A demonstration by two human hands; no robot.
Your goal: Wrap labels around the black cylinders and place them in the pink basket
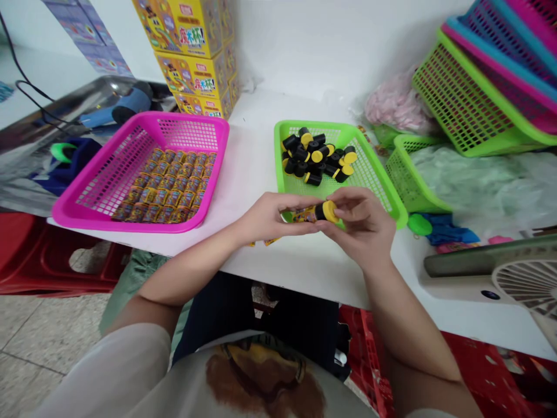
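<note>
Over the table's front edge, my left hand (278, 216) is closed round the printed wrapper of a small black cup (321, 212). My right hand (363, 223) pinches the cup's yellow cap between thumb and fingers. The cup lies on its side, cap to the right; how far the wrapper reaches round it is partly hidden by fingers. Just behind my hands, a green basket (394, 210) holds a loose heap of black cups with yellow caps (319, 154). To the left, a pink basket (130, 225) contains rows of wrapped cups (167, 188). Bits of printed wrapper (270, 241) show beneath my left hand.
Yellow printed boxes (191, 75) are stacked at the back. At right stand tilted, nested baskets (461, 96), bags in another green basket (413, 186), and a fan (528, 284). A metal tray (100, 93) with a blue-handled tool (126, 107) lies far left.
</note>
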